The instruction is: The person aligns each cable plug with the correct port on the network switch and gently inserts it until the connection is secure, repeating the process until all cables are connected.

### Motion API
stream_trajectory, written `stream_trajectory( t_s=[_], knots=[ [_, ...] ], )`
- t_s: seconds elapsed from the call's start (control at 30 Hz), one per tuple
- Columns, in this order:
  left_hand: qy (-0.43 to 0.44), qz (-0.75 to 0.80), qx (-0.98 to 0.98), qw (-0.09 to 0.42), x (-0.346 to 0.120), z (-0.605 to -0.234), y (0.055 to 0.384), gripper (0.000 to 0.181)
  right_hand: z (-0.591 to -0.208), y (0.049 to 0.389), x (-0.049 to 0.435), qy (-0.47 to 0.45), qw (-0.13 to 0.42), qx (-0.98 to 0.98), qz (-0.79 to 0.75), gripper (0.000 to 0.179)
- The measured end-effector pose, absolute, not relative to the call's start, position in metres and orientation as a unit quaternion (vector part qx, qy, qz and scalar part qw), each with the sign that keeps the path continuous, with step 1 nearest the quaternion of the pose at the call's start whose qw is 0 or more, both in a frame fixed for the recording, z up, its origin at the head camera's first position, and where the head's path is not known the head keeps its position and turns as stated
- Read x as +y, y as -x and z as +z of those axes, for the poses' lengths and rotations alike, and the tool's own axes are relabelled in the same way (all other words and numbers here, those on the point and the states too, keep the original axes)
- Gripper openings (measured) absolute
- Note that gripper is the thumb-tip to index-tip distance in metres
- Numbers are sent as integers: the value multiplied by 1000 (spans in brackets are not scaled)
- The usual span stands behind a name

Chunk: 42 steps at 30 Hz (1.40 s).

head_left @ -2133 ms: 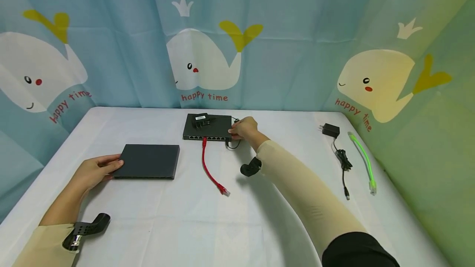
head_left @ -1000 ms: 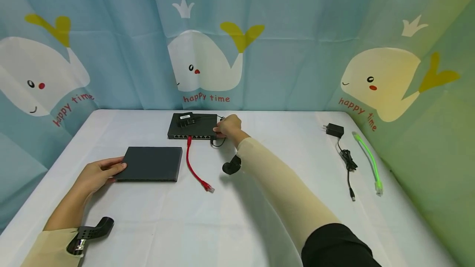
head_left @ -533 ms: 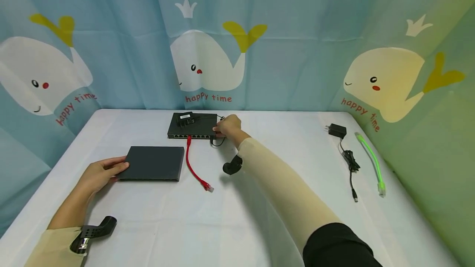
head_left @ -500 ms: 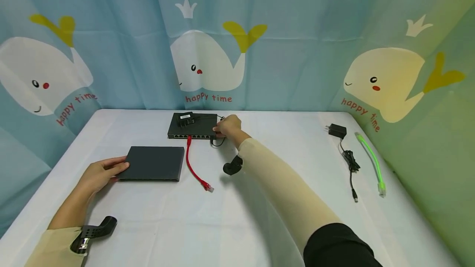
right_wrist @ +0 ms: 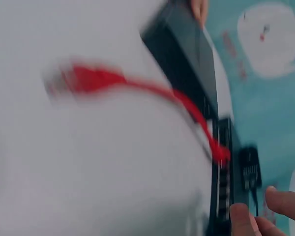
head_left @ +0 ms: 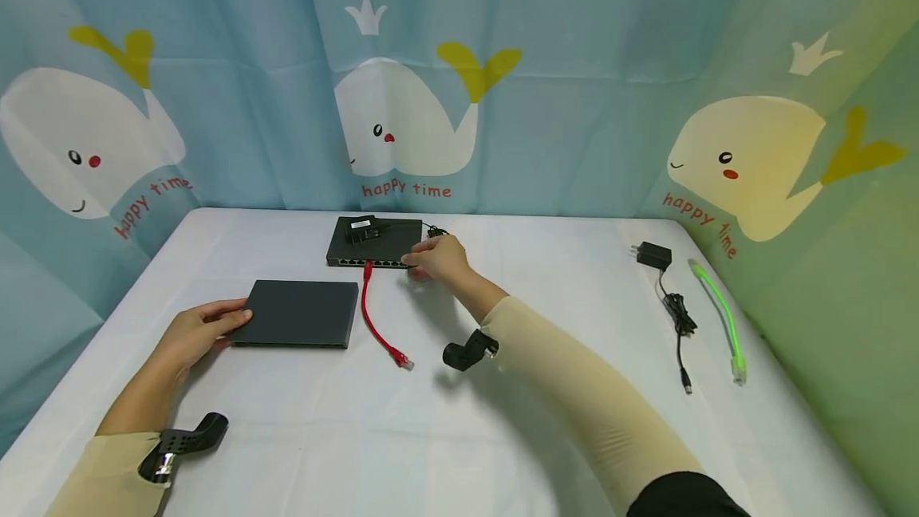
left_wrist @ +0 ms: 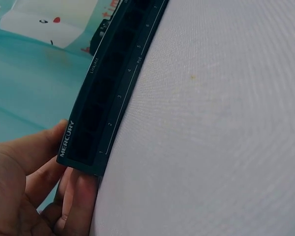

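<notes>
My left hand [head_left: 195, 335] grips the left edge of a dark network switch [head_left: 297, 313], thumb on top. In the left wrist view, its row of ports [left_wrist: 96, 98] and MERCURY lettering show, with fingers under the corner. Farther back sits a second switch [head_left: 395, 239], with a black power adapter [head_left: 362, 229] on top and a red Ethernet cable [head_left: 375, 328] plugged into its front. At that switch's right front corner is my right hand [head_left: 439, 259]; the right wrist view, blurred, shows its thumb and index finger apart. Behind the hand lies part of a black cord [head_left: 435, 230].
At the right of the white table [head_left: 402, 437] lie another power adapter [head_left: 654, 255] with a bundled cord [head_left: 678, 313] and a green Ethernet cable [head_left: 721, 317]. A blue curtain [head_left: 574, 142] printed with whales hangs behind the table.
The far switch slid left with its red cable and adapter, then stayed put. My right hand has loosened and shifted over its front right corner. The left hand keeps its grip.
</notes>
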<state>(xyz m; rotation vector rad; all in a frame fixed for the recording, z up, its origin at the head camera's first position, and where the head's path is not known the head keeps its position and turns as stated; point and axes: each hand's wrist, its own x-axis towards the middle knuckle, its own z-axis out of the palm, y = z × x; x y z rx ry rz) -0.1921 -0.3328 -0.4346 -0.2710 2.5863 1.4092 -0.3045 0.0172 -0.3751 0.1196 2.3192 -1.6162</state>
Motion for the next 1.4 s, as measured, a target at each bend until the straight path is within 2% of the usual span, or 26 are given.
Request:
stream_trajectory(
  t_s=[0.17, 0.5, 0.73, 1.2, 1.4],
  knots=[
    [92, 476, 869, 93, -333, -434, 191, 76, -376, 272, -2, -6, 191, 762, -619, 30],
    [94, 488, 863, 92, -332, -435, 192, 77, -400, 227, -30, 46, 197, 750, -629, 42],
    [93, 492, 861, 92, -332, -435, 191, 76, -411, 221, -41, 38, 182, 762, -621, 44],
    [89, 492, 862, 91, -329, -434, 190, 75, -424, 216, -51, 34, 108, 771, -626, 34],
    [83, 489, 864, 87, -329, -431, 189, 72, -420, 215, -54, 35, 102, 770, -629, 34]
  ],
)
